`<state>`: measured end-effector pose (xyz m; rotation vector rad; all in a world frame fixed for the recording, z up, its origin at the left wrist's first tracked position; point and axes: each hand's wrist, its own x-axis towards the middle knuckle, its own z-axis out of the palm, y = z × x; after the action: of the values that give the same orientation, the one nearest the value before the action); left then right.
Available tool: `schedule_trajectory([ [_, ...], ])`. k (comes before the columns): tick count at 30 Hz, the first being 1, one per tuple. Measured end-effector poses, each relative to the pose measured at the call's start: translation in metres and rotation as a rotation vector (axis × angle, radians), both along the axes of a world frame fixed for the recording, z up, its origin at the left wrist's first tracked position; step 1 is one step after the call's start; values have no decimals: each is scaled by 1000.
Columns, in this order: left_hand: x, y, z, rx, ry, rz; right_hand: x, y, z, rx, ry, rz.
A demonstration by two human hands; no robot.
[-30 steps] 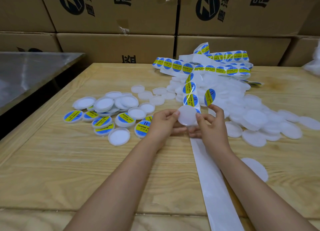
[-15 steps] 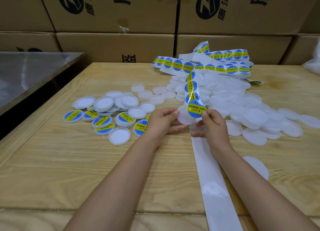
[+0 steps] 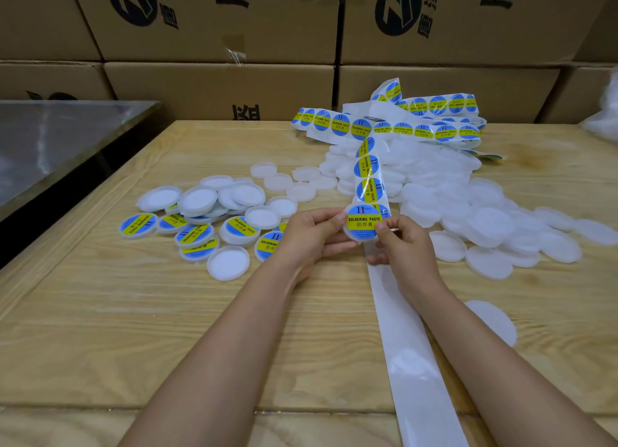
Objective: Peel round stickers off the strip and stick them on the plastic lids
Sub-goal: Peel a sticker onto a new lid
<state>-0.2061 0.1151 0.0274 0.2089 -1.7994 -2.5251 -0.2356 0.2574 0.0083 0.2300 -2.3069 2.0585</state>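
A white plastic lid (image 3: 362, 221) is held above the wooden table (image 3: 100, 329) between both hands. A round blue and yellow sticker reading "SOLDERING PASTE" lies flat on its top. My left hand (image 3: 309, 237) grips the lid's left edge with thumb and fingers. My right hand (image 3: 403, 242) pinches the right edge, thumb on the sticker. The sticker strip (image 3: 369, 175) runs from behind the lid up to a tangled heap (image 3: 431, 118) at the back. Its bare backing (image 3: 411, 356) trails toward me between my forearms.
Stickered and plain lids (image 3: 200, 219) lie in a cluster at the left. A big pile of plain white lids (image 3: 468, 205) spreads at the right, with one lone lid (image 3: 491, 319) beside my right forearm. Cardboard boxes (image 3: 217, 78) line the back; a metal table (image 3: 50, 138) stands left.
My right hand brought the peeled sticker down onto the plain lid. The sticker now lies flat on it, and the lid has turned to face me.
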Motion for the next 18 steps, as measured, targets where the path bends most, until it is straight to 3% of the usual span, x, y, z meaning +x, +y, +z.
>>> schedule_trajectory([
  [18,0,1,0,-21,-25,18,2,0,4,104,-18,-32],
])
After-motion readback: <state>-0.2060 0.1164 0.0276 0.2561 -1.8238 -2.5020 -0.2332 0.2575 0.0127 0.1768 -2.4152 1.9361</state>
